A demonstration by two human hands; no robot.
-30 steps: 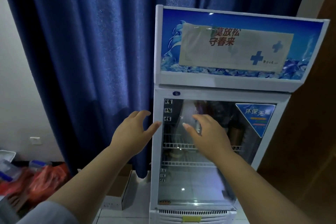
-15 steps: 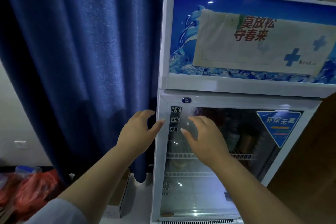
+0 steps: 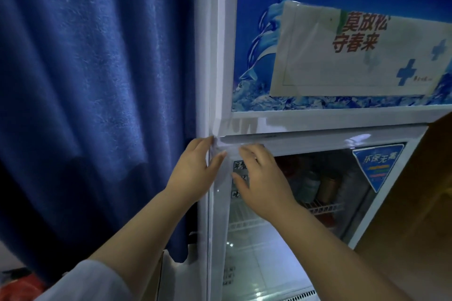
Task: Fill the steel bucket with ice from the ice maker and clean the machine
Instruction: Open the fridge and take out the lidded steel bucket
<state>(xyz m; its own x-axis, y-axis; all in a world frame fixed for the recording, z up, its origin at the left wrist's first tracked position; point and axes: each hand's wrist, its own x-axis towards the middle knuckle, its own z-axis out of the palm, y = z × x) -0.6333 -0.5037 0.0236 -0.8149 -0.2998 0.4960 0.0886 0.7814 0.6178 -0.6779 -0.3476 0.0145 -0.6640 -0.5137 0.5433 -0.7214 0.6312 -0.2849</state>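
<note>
Both hands had moved up to the door's top-left corner. Left hand (image 3: 195, 173) wrapped the door (image 3: 281, 239) edge, fingers spread, not clamped. Right hand (image 3: 264, 178) lay flat and open on the glass just right of it. Door looked shut, likely about to open. Curtain (image 3: 97, 105) left of door. Bucket and ice not visible.

Both open hands, left (image 3: 195, 171) and right (image 3: 263, 182), on glass-door cooler's (image 3: 217, 203) upper-left corner.

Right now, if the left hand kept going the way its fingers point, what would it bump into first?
The left hand points up along the fridge's left edge, fingertips at the door's top corner. It would probably meet the overhanging top case first, though depth is unclear.
</note>
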